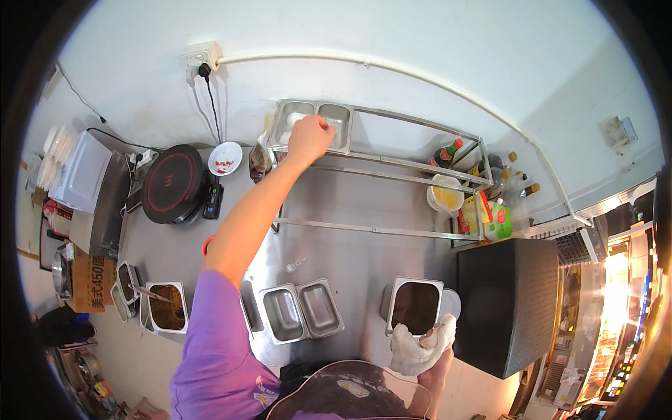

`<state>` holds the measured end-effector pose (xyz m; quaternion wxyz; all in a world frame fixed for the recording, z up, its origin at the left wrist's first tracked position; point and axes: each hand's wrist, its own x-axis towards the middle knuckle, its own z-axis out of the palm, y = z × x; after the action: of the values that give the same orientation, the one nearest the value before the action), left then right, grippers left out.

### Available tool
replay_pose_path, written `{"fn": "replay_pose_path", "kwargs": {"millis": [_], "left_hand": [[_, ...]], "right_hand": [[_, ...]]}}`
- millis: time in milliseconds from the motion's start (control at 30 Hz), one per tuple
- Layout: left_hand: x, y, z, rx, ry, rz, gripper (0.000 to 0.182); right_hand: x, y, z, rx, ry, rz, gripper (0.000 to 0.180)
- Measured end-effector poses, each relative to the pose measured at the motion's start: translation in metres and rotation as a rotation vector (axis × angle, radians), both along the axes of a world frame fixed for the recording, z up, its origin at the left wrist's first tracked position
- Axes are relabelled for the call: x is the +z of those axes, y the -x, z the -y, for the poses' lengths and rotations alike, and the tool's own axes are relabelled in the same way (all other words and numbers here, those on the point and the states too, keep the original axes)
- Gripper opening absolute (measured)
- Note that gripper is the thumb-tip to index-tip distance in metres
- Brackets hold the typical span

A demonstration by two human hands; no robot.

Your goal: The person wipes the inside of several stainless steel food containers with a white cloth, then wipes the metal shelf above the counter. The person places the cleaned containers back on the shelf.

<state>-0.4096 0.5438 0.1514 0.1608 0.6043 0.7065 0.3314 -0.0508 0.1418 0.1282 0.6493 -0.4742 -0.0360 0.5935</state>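
Note:
My left hand (313, 135) reaches over two small steel pans at the left end of a metal rack; its fingers are bent, and whether they pinch anything is too small to tell. White contents lie in the left steel pan (295, 116), and a little white stuff shows in the right steel pan (344, 122). My right hand (434, 362) grips a white cloth (420, 349) at the counter's near edge, against a deep steel container of dark contents (417, 305). Two steel pans with bare insides, a left one (285, 310) and a right one (319, 308), sit between my arms.
A metal rack (399, 227) spans the steel counter. An induction cooker (173, 184) and a white bowl (225, 158) stand at left. A black box (506, 304) stands at right, below bottles and pouches. A container of brown sauce (167, 307) sits at the near left.

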Motion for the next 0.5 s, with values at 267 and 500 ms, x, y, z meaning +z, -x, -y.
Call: {"fn": "replay_pose_path", "kwargs": {"millis": [267,500], "left_hand": [[-0.015,0.042,-0.027,0.086,0.257,-0.265,0.036],[0.000,0.023,-0.042,0.076,0.329,-0.355,0.019]], "right_hand": [[0.029,0.014,-0.017,0.229,-0.236,-0.325,0.045],[0.042,0.027,-0.018,0.261,-0.303,-0.410,0.048]]}}
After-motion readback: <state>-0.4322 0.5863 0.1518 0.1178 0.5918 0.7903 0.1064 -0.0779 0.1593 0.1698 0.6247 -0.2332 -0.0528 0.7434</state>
